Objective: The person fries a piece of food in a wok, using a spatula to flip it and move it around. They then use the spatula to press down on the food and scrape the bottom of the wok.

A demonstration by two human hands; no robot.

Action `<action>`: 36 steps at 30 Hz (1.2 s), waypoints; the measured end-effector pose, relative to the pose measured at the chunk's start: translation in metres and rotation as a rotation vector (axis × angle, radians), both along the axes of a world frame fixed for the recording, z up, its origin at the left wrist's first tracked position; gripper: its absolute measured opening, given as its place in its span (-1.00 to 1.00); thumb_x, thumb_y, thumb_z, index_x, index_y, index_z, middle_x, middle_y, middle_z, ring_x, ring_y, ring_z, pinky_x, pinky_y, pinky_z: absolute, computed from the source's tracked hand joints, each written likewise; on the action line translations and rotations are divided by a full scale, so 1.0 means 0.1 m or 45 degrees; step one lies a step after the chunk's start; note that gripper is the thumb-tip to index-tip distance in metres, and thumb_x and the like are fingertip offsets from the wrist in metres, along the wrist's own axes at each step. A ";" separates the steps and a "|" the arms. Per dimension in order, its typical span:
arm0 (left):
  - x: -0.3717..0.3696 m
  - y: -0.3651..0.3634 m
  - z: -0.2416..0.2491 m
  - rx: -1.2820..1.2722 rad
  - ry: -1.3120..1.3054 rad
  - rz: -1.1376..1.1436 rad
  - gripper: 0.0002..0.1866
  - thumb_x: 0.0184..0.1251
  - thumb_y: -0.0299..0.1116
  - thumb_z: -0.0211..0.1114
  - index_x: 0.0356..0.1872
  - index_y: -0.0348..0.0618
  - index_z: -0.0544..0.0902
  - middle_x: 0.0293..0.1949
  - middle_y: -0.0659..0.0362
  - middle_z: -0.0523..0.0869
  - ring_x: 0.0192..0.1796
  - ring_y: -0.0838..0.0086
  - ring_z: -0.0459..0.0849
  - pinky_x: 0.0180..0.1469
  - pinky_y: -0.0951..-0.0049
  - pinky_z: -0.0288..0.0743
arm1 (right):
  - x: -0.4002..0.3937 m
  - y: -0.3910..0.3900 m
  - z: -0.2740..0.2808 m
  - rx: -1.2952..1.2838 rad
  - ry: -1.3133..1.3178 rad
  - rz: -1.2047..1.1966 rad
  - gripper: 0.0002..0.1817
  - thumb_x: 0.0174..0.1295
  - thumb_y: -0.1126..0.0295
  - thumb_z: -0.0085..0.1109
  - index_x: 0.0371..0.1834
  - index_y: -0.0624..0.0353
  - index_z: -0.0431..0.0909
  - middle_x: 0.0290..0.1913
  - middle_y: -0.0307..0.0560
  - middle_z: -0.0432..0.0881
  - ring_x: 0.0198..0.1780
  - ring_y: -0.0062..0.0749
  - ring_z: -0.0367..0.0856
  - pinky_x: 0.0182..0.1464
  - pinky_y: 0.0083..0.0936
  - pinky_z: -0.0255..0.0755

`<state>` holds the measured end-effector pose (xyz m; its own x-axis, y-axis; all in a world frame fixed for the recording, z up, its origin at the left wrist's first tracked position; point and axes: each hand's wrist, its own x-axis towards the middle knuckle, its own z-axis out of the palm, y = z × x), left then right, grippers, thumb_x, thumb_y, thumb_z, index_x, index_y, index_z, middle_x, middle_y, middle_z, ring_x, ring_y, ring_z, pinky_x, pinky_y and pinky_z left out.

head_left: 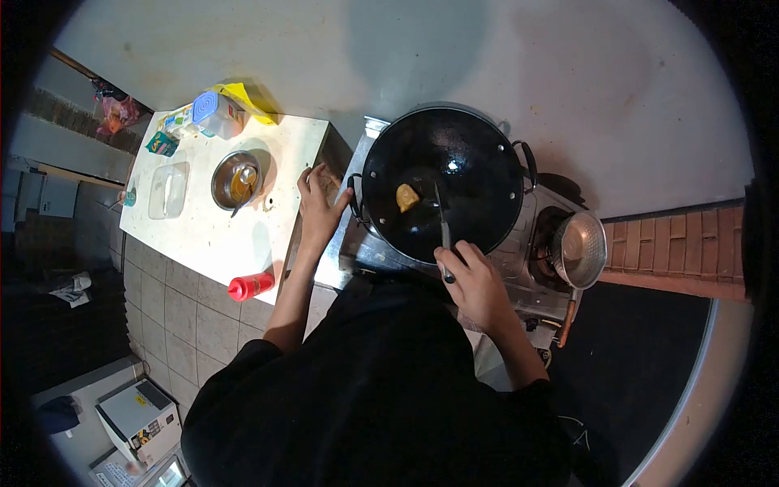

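Note:
A large black wok [479,191] sits on the stove, and one golden-brown piece of food [406,197] lies left of its middle. My right hand [477,286] is at the wok's near rim, closed around the dark handle of a knife [444,233]. The knife's narrow pointed blade reaches into the wok, just right of the food. My left hand [320,206] is beside the wok's left handle, fingers spread and holding nothing. Its thumb tip comes right up to that handle.
On the white table [207,235] at left stand a metal bowl [220,180] with yellow-brown contents and a spoon, a clear plastic tray [169,191], a blue-lidded container [217,116] and a red bottle [251,286]. A hammered saucepan [582,250] is on the right burner, its wooden handle toward me.

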<state>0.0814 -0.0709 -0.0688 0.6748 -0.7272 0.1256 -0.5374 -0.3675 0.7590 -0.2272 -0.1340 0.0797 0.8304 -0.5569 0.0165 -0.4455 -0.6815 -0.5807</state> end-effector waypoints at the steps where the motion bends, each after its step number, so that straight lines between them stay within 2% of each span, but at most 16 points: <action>1: 0.00 0.00 0.00 -0.007 0.003 -0.007 -0.21 0.27 -0.07 0.54 0.45 -0.03 0.37 0.45 -0.16 0.28 0.44 -0.21 0.42 0.41 -0.14 0.38 | 0.00 0.00 -0.01 -0.009 0.013 0.003 -0.49 0.17 0.60 0.39 0.24 0.21 0.60 0.02 0.09 0.55 0.06 -0.06 0.62 0.06 -0.25 0.59; 10: -0.01 0.01 -0.01 0.008 0.019 -0.001 -0.23 0.27 -0.08 0.53 0.45 -0.02 0.38 0.45 -0.11 0.28 0.46 -0.14 0.40 0.42 -0.12 0.36 | -0.02 0.02 -0.01 0.001 0.029 -0.004 -0.48 0.16 0.60 0.39 0.25 0.20 0.59 0.05 0.08 0.54 0.07 -0.04 0.61 0.07 -0.23 0.59; 36: -0.02 0.05 -0.08 -0.055 -0.008 -0.015 -0.22 0.28 -0.07 0.53 0.46 -0.03 0.38 0.43 -0.11 0.31 0.46 -0.15 0.40 0.42 -0.11 0.36 | -0.04 0.13 -0.04 -0.044 -0.064 -0.042 -0.49 0.15 0.63 0.37 0.22 0.23 0.59 -0.01 0.09 0.54 0.01 -0.03 0.63 0.01 -0.22 0.59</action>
